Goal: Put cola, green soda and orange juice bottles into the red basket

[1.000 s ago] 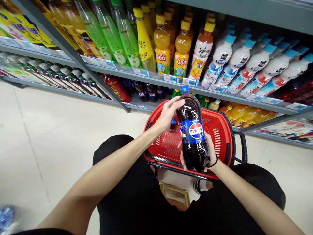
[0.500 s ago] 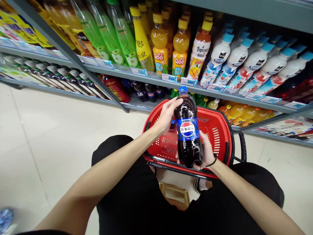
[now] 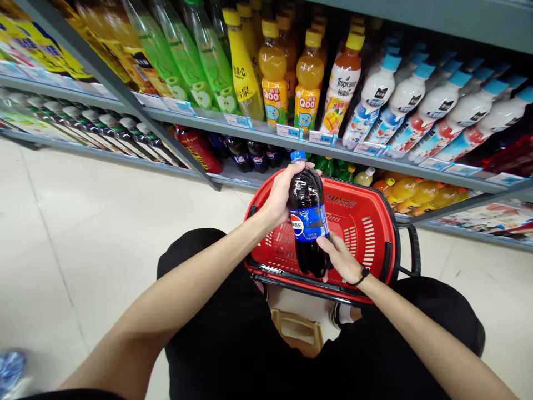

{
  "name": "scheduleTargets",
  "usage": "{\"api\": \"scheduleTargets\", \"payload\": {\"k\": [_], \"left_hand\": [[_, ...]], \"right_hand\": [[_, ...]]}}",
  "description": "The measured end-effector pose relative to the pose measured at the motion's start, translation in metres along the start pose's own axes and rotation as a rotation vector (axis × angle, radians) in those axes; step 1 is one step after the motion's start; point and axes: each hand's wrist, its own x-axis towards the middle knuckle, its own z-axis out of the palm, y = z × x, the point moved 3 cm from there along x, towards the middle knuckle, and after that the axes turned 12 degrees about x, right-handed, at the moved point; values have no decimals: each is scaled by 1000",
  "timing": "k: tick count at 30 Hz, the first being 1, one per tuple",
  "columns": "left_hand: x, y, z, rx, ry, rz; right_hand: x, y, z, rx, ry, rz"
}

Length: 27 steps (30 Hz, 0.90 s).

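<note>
Gripping the dark cola bottle [image 3: 308, 222], left hand [image 3: 283, 194] and right hand [image 3: 340, 256] hold it over the red basket [image 3: 362, 222].

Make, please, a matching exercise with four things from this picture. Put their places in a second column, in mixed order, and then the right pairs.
Things
1. Dark cola bottle with a blue cap
2. Red plastic basket
3. Thin black wristband
4. White plastic bottles with light-blue caps

Places
A. At the wrist of the right hand
B. Below the held bottle
C. Beside the Tropicana bottle
D. Held by the left hand and right hand

Pairs: 1-D; 2-B; 3-A; 4-C
</note>
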Motion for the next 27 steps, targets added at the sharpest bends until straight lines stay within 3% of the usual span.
{"api": "scheduleTargets", "payload": {"k": [3,7,9,14,17,20,27], "left_hand": [[-2,2,1,5,-15,32],[0,5,-1,50,49,127],[2,5,-3,78,86,143],[4,4,-6,97,85,122],[3,7,-6,85,61,132],[0,13,-5,55,39,119],[-8,22,2,0,-106,76]], "right_hand": [[2,6,-2,-21,-2,-16],[8,5,-7,-73,124,-246],[10,2,-7,-89,144,-292],[9,-1,-6,7,45,-141],[5,-3,-8,97,13,-121],[0,-3,-7,192,-74,-59],[-11,-3,11,354,-526,224]]}}
